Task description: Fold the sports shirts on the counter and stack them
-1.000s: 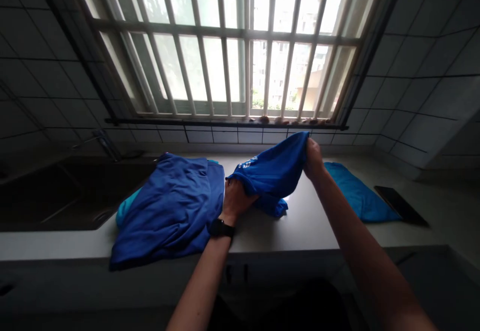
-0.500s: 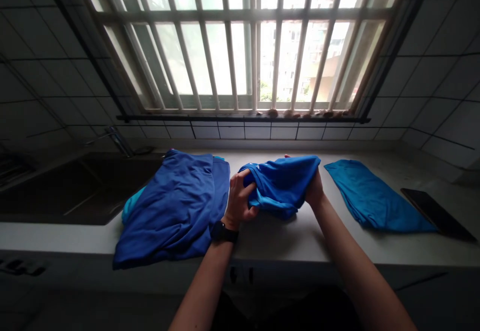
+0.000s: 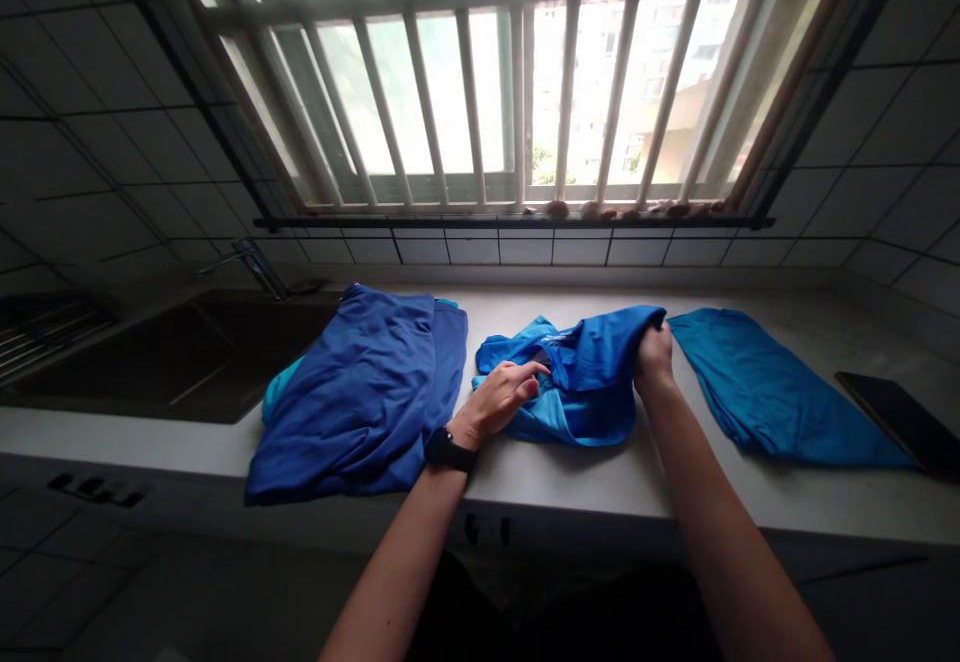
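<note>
A bright blue garment (image 3: pixel 600 417) with a small white print and a lighter blue part lies crumpled on the counter. My right hand (image 3: pixel 655 357) is closed on its right end and holds that edge raised. My left hand (image 3: pixel 508 397), a black watch on its wrist, reaches over the garment's left part. Its fingers are stretched out and touch the cloth near a dark opening. To the left lies a darker blue folded garment (image 3: pixel 360 402), with some turquoise cloth (image 3: pixel 283 387) showing from under it. A folded teal garment (image 3: pixel 780 392) rests on the right.
Behind the left pile is a dark sink (image 3: pixel 172 362) with a metal faucet (image 3: pixel 259 267). A dark flat phone-like object (image 3: pixel 900 417) touches the teal garment's right end. The white counter (image 3: pixel 555 487) runs below a barred window (image 3: pixel 517 92) with small stones on its sill.
My left hand has loosened from the blue garment, its fingers now straighter. The garment has spread out lower on the counter, while my right hand still holds its right end.
</note>
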`<act>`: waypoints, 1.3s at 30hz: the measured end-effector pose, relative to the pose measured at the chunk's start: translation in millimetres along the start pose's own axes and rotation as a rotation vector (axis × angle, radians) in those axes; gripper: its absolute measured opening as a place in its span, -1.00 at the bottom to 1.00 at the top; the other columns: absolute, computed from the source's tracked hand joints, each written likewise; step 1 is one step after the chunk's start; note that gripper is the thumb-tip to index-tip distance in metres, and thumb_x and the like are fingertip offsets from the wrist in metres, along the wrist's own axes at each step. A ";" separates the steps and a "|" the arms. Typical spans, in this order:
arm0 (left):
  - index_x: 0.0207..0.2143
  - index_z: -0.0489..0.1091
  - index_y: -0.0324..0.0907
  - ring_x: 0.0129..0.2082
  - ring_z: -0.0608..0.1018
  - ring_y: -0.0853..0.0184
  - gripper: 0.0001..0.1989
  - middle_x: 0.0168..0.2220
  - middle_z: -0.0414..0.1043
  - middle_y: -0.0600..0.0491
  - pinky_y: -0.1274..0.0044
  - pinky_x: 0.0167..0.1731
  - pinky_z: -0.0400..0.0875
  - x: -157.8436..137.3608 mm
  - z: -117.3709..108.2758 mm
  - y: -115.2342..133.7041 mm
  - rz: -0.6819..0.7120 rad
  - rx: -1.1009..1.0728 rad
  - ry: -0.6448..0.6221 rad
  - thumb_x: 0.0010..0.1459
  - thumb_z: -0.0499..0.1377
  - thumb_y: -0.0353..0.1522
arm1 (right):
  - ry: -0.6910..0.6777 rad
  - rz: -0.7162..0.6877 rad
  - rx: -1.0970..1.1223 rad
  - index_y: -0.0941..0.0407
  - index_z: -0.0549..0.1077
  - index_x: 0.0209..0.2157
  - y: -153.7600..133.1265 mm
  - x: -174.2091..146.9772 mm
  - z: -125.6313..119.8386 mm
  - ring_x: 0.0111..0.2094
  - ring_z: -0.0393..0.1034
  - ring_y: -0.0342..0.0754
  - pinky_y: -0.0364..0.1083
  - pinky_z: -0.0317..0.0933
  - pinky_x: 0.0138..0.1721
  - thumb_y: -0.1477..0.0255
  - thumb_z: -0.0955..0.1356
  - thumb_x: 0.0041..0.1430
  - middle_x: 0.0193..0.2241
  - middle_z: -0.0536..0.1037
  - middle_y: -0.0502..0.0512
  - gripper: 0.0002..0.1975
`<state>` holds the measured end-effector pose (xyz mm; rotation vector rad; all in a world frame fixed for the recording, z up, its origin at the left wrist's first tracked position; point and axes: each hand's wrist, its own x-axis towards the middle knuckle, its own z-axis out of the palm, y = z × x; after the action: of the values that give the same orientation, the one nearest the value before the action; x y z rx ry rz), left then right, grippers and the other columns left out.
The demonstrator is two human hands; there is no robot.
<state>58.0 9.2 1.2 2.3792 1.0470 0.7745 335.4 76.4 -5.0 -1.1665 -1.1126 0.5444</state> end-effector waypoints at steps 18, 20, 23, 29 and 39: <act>0.05 0.43 -0.19 0.04 0.56 0.13 -0.63 0.00 0.49 -0.12 0.30 0.12 0.46 9.2 8.5 -32.0 -0.126 0.286 0.617 0.19 0.15 -0.53 | -0.741 -0.204 -0.282 0.01 0.53 0.13 -13.7 -32.6 16.6 0.00 0.54 0.11 0.09 0.38 0.08 0.27 0.50 0.13 -0.04 0.65 0.14 -0.49; 0.11 0.38 -0.18 0.06 0.54 0.12 -0.58 0.01 0.46 -0.13 0.31 0.13 0.45 8.6 9.6 -34.9 -0.084 0.257 0.689 0.19 0.16 -0.52 | -0.848 -0.246 -0.246 -0.02 0.45 0.23 -13.9 -37.1 18.6 0.14 0.45 0.15 0.10 0.33 0.16 0.29 0.59 -0.06 0.12 0.56 0.16 -0.23; 0.20 0.30 -0.15 0.08 0.53 0.11 -0.52 0.04 0.46 -0.13 0.30 0.13 0.45 7.9 12.9 -38.7 -0.038 0.207 0.691 0.23 0.17 -0.47 | -0.821 -0.242 -0.297 0.06 0.61 -0.04 -13.8 -41.4 25.9 0.05 0.50 0.14 0.08 0.32 0.15 0.44 0.51 -0.04 -0.02 0.62 0.15 -0.55; 0.17 0.26 -0.10 0.04 0.56 0.12 -0.53 0.00 0.49 -0.10 0.31 0.06 0.48 7.6 11.8 -39.5 -0.099 0.145 0.772 0.23 0.22 -0.42 | -0.497 0.091 -0.010 0.09 0.57 -0.40 -30.7 -32.5 27.4 -0.31 0.50 0.01 -0.07 0.37 -0.23 0.33 0.39 0.01 -0.44 0.61 0.00 -0.85; -0.08 0.40 -0.12 -0.19 0.58 0.22 -0.82 -0.23 0.51 0.01 0.38 -0.08 0.45 4.7 2.8 -35.4 -0.128 0.160 0.809 0.27 0.22 -0.33 | -0.368 0.373 0.456 0.02 0.46 -0.43 -49.8 -33.5 -3.8 -0.39 0.47 0.04 -0.04 0.38 -0.33 0.00 0.49 -0.09 -0.56 0.51 -0.03 -0.60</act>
<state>43.8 34.5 -19.8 2.0985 1.5842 1.7288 316.0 29.6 27.3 -0.8882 -1.0031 1.2726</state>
